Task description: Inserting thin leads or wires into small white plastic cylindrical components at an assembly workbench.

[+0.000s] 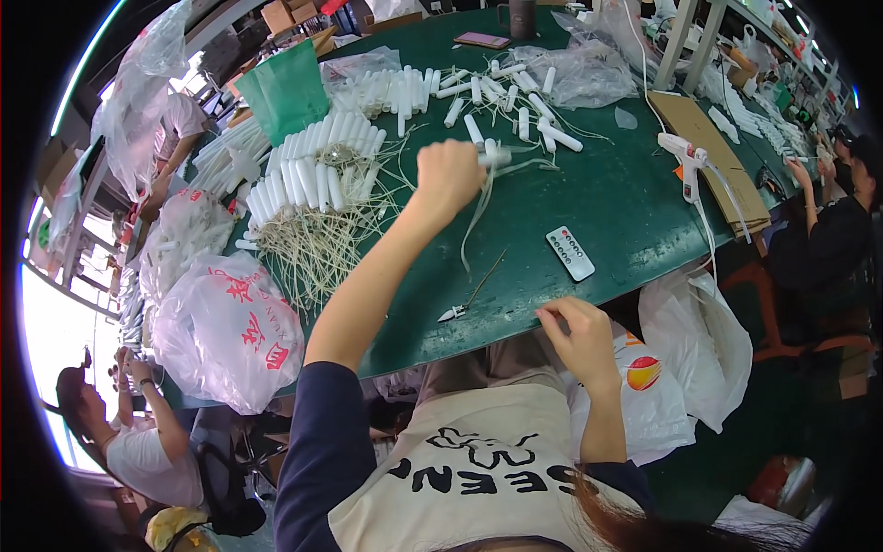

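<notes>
My left hand [451,179] is closed over the table around a white plastic tube [497,156], which is smeared by motion. Pale wires trail from it toward the table. Beside the table's near edge, my right hand [584,340] hangs with loosely bent fingers and nothing visible in them. A small white-tipped bulb [452,314] with a thin dark lead lies between my hands, close to the edge. Above my right hand rests a white remote control [570,254]. Beyond my left hand, more wired white tubes [529,101] lie scattered.
Stacked tubes [313,166] with tangled wires [313,262] fill the table's left side, beside a stuffed plastic bag [225,331]. A white glue gun [682,166] and flat cardboard [713,161] lie right. A phone [482,40] and dark mug [522,18] stand far back. Other people sit at both sides.
</notes>
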A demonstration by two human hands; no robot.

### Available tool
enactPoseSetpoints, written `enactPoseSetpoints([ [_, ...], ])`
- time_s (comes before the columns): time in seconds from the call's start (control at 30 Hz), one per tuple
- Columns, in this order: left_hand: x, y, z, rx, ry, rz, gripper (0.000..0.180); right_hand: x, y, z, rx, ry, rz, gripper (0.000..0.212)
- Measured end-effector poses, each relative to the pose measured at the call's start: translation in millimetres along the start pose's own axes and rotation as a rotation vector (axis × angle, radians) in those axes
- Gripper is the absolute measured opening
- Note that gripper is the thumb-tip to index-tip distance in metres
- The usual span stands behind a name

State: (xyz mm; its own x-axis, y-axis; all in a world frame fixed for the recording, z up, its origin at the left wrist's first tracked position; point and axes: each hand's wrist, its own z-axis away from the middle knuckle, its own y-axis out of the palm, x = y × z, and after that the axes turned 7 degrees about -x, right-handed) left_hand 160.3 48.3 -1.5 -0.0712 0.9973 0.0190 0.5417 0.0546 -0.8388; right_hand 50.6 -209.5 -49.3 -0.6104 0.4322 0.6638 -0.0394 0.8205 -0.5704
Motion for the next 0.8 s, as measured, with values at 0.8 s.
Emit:
enactPoseSetpoints([
  [0.8,27,-60,45,-0.471,0.034,0.314,0.025,3,32,-78,-0.259,0.04,-0.365,0.012],
])
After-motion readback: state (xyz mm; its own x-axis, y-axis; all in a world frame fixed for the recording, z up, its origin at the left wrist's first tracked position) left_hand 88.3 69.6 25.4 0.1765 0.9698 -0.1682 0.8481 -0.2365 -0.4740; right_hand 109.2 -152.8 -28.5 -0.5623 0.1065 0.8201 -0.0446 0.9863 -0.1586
